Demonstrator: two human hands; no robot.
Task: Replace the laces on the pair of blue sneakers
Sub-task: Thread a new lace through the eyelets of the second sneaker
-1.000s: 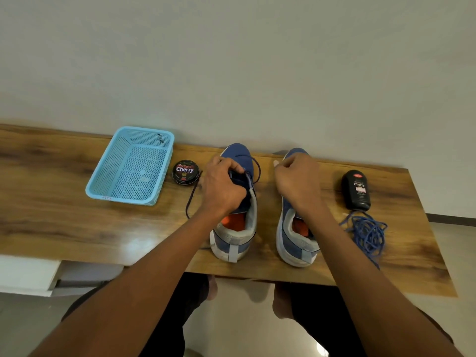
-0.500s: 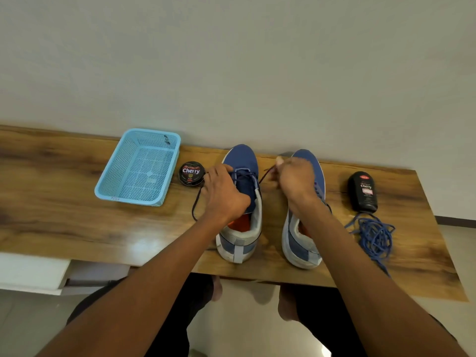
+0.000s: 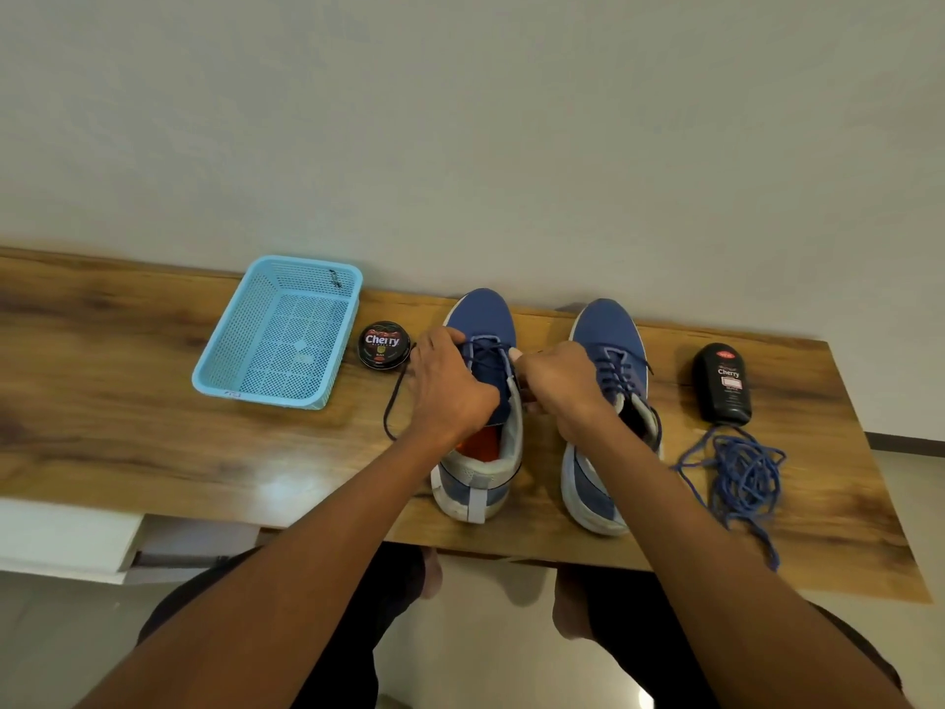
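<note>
Glossy wood-grain table point(image 3: 153, 452); perforated plastic basket point(image 3: 278, 332); matt cloth sneakers point(image 3: 486, 319)

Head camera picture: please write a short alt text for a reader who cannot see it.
Two hands, left hand and right hand, work the dark lace on the left one of two blue sneakers on a wooden table. A light blue basket and polish tin sit left; a black bottle and loose blue laces sit right.

The wooden table point(image 3: 128, 442) stood against a wall. On it lay a light-blue mesh basket point(image 3: 278, 332), a Cherry polish tin point(image 3: 384, 345), two blue sneakers point(image 3: 480, 401) point(image 3: 608, 417), a black Cherry bottle point(image 3: 723, 383), and loose blue laces point(image 3: 741, 478).
</note>
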